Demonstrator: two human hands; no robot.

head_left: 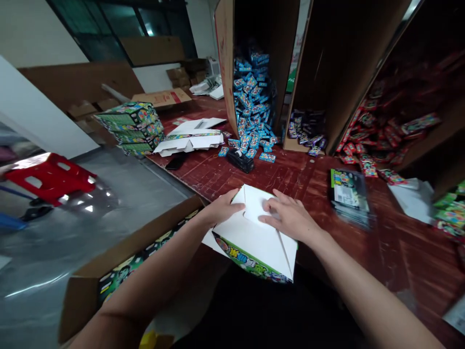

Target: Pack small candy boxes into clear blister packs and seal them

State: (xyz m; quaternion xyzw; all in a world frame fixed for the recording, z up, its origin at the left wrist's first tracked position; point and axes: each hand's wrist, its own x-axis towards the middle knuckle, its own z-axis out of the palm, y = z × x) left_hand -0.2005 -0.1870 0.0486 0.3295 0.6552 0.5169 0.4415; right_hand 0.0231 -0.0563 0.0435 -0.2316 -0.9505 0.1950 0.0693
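Observation:
A small display carton [267, 242] with white panels facing up and a green printed side is held in front of my body, at the table's edge. My left hand [225, 208] grips its left edge, with the thumb lying on the white panel. Over the far right part of the carton, my right hand [288, 215] presses thumb and forefinger on the white flaps, its other fingers bent over the edge. A black tape dispenser [240, 160] rests on the red-brown table beyond the carton.
An open cardboard box [82, 271] with printed cartons stands at lower left. Stacked printed cartons [134, 127] and flat white blanks [192, 138] lie at the table's left. Blue packets [252, 102] spill from a tall bin. A stack of printed cards [350, 191] sits right; a red stool [54, 177] is left.

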